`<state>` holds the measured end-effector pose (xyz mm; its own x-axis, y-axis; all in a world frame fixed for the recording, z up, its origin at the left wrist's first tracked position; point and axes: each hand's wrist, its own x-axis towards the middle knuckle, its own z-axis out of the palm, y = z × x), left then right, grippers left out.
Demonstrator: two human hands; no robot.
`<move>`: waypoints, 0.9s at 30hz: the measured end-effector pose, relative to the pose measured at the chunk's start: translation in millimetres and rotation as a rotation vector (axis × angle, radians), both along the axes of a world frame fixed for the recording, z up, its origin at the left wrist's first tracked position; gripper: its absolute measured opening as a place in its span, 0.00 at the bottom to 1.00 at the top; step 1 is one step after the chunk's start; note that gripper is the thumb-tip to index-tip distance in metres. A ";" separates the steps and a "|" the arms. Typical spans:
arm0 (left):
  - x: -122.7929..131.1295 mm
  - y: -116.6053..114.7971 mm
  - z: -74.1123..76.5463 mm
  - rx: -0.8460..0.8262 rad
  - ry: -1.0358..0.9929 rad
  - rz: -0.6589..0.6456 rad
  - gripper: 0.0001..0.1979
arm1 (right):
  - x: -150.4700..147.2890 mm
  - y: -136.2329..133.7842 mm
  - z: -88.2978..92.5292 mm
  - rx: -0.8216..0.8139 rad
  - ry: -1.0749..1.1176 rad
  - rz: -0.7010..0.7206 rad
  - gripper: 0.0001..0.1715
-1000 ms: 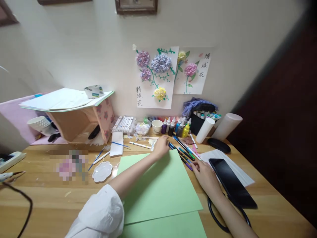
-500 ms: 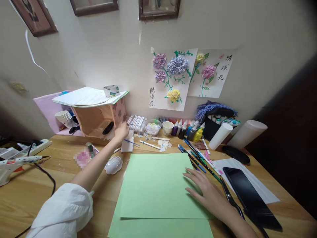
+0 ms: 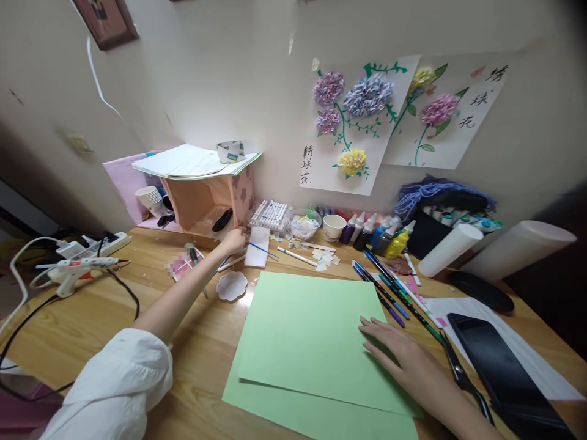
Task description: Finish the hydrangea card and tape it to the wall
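My left hand (image 3: 233, 240) shifted to pink cardboard box (image 3: 202, 205) upper left, grip unclear; right hand (image 3: 403, 360) splayed flat, pinning green paper sheet (image 3: 312, 330); I'd press evenly.

The bench (image 3: 68, 330) is pale varnished wood, grain showing, with a soft sheen. The green paper sheets (image 3: 312, 330) look matt and smooth. The tablet (image 3: 499, 366) has a glossy black face. The palette (image 3: 232, 285) is shiny white, seemingly plastic. The sleeve (image 3: 119, 391) is creased white cloth.

R hand (image 3: 404, 362) on green paper (image 3: 306, 330)
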<state>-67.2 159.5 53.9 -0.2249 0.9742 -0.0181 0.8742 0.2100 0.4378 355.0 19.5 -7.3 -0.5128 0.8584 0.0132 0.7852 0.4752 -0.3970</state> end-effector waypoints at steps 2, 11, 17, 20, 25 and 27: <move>-8.1 -17.3 2.1 -0.062 0.109 -0.008 0.16 | 1.3 1.0 -3.5 0.044 0.027 0.003 0.21; -14.3 -78.3 -0.9 -0.217 0.477 -0.071 0.13 | 2.7 4.3 -10.5 0.139 0.106 0.006 0.18; -20.7 -114.8 44.3 -0.154 0.626 0.102 0.07 | 7.2 4.7 -7.2 0.113 0.067 0.009 0.18; -19.6 -146.5 69.2 -0.013 0.673 0.192 0.09 | 3.0 1.7 -0.9 0.164 0.061 0.007 0.21; 34.3 -194.8 56.2 0.205 0.084 -0.235 0.09 | -39.0 -26.2 15.3 0.283 0.301 0.054 0.34; 71.2 -207.9 35.0 0.058 -0.171 -0.459 0.10 | -60.3 -40.8 20.4 0.191 0.384 0.171 0.37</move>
<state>4.0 -48.4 88.8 0.2292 0.9726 0.0399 0.7856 -0.2090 0.5824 294.7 -21.3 13.1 -0.5738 0.7258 0.3795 0.5023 0.6778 -0.5370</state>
